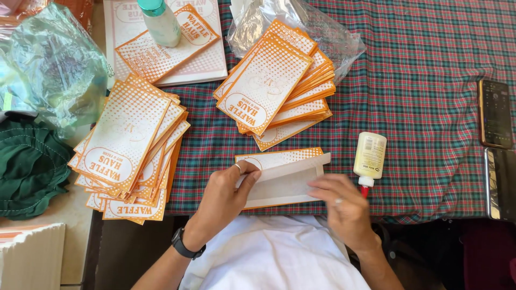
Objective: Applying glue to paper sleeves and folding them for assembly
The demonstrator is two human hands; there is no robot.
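Glue bottle [369, 156]: red tip partly hidden behind right hand [344, 209]. Left hand [224, 201] covers left end of paper bag [285, 180]. Teal-capped bottle [159, 20] cut off by top edge. White stack [29, 258] cut by bottom-left corner. Second phone [500, 185] clipped at right edge. Lower bags in both orange stacks mostly buried.

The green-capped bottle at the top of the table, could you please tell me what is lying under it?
The bottle stands on an orange-and-white paper sleeve, which lies tilted on a larger white printed sheet stack. Whatever lies beneath that stack is covered.
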